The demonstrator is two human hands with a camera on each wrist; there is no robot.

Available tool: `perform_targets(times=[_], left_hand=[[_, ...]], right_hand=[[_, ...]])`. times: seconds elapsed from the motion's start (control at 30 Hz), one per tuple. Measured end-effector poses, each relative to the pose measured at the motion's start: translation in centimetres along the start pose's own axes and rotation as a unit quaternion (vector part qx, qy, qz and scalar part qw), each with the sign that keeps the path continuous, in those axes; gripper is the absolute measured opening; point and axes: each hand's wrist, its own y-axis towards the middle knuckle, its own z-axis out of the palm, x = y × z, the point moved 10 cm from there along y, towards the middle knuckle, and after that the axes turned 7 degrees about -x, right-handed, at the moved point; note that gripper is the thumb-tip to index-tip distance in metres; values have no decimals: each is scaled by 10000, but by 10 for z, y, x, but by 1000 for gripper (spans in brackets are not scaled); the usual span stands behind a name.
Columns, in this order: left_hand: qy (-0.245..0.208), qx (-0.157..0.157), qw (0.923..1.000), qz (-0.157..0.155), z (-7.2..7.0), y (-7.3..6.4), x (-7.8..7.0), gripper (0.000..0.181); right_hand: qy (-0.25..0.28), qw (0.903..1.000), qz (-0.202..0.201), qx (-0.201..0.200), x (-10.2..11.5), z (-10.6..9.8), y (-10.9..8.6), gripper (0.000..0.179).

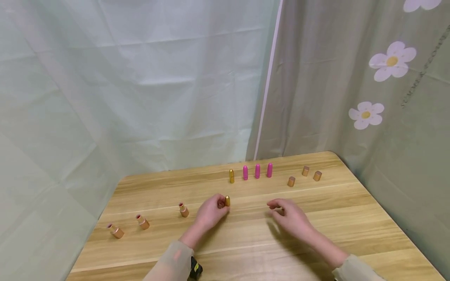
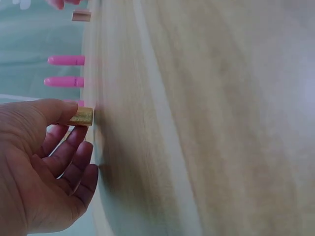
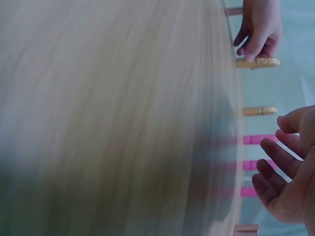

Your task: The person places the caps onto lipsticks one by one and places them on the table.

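My left hand [image 1: 212, 211] pinches a gold bullet-shaped tube [image 1: 227, 201] between thumb and fingertips, holding it upright with its base right at the tabletop. In the left wrist view the thumb covers the upper part of this tube [image 2: 82, 117]. A second gold bullet-shaped tube [image 1: 231, 176] stands behind it, to the left of pink bullet-shaped tubes [image 1: 258, 171] in the same row. To the right, my right hand [image 1: 289, 218] hovers over the table with loosely bent fingers and nothing in them; the right wrist view shows its fingertips [image 3: 268, 145] apart from the tubes.
Several rose-gold lipstick tubes without caps, one of them the nearest lipstick tube [image 1: 184, 210], stand on the left of the wooden table [image 1: 246, 249]. Rose-gold caps [image 1: 291, 181] stand at the back right. A pale curtain [image 1: 175, 86] hangs behind the table's far edge.
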Motion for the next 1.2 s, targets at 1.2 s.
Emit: perform_targets(times=[1.2], left_hand=[[410,-515,9933,-952,-8,75,38,26]], right_hand=[[-1119,9899,-772,-395,-3,-15,-6,24]])
